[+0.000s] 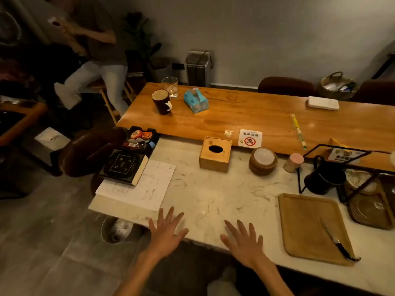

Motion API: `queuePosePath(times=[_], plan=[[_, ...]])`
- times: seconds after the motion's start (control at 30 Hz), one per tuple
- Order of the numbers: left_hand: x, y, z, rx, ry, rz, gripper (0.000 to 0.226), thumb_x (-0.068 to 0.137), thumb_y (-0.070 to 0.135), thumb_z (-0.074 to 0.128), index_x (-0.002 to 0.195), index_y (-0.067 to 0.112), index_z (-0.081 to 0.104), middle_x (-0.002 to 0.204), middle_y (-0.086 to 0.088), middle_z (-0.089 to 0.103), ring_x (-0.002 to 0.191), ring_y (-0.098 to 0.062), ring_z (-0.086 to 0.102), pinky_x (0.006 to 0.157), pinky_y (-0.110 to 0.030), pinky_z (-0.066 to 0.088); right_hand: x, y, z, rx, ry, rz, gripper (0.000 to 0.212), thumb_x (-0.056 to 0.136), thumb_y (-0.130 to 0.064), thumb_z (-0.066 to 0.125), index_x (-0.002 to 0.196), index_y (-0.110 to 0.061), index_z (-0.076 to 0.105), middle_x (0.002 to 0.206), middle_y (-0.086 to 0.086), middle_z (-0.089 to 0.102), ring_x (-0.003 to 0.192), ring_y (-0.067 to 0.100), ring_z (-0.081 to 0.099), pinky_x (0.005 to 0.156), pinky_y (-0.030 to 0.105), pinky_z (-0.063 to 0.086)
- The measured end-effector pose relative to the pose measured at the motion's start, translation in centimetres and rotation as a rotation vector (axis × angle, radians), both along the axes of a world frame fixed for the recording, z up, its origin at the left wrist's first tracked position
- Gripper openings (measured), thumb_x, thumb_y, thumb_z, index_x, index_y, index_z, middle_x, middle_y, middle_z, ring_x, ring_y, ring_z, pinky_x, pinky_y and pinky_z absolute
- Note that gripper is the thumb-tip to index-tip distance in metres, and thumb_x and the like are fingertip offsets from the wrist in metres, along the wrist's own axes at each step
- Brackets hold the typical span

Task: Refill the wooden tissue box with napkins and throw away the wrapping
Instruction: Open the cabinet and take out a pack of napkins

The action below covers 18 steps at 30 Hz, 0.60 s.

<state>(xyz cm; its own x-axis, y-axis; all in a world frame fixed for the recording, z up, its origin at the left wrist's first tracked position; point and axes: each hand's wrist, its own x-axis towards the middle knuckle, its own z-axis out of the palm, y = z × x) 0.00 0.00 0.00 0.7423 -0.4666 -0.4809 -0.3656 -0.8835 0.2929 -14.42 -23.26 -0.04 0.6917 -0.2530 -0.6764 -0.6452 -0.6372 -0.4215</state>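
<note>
Head view looks down at a white marble counter (213,195) with a long wooden table (245,112) joined on at its far side. Both hands are at the near edge of the counter. The left hand (165,231) and the right hand (244,242) are flat, palms down, with the fingers straight and spread apart. They hold nothing. I cannot tell if they touch the stone or float just over it. To me this looks like the start, with the hands free so they can reach out. The wooden tissue box (215,159) stands upright near the far edge of the counter, up ahead between the two hands. The hole in its top is dark and no paper pokes out, so I think it is empty and needs filling. A blue soft pack (196,102) lies farther off on the wooden table, a bit left of the box, near a dark cup (161,102) and a glass (170,86). It looks like the napkins, with a bit of white showing at its top. A round bin (103,231) sits on the floor under the near left corner of the counter, close to the left hand, so it is a handy place for the wrapping. On the right, a knife (333,238) lies on a wooden tray (303,221), well away from the box.
</note>
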Motion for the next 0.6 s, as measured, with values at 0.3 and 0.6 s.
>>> queuePosePath(times=[0.3,0.6], plan=[[-2.5,1.8,-7.2,0.028,-0.212,-0.16,0.067,0.092,0.068,0.001,0.153,0.039,0.006,0.164,-0.007,0.004,0.145,-0.022,-0.029,0.111,-0.06,-0.014,-3.4,5.5,-6.1,-0.45,-0.073,-0.017,0.066,0.088,-0.072,0.004,0.148,-0.048,-0.01,0.162,-0.001,-0.016,0.146,0.036,-0.02,0.111,0.067,-0.006],[-0.9,-1.2,-9.7,-0.068,-0.447,-0.059,0.053,0.093,0.063,0.029,0.14,0.04,0.041,0.151,-0.004,0.037,0.146,-0.037,0.015,0.105,-0.077,0.001,0.4,5.5,-7.6,-0.769,-0.412,-0.348,0.038,0.097,-0.046,0.033,0.126,-0.032,0.054,0.129,0.003,0.054,0.125,0.031,0.045,0.104,0.047,0.031]])
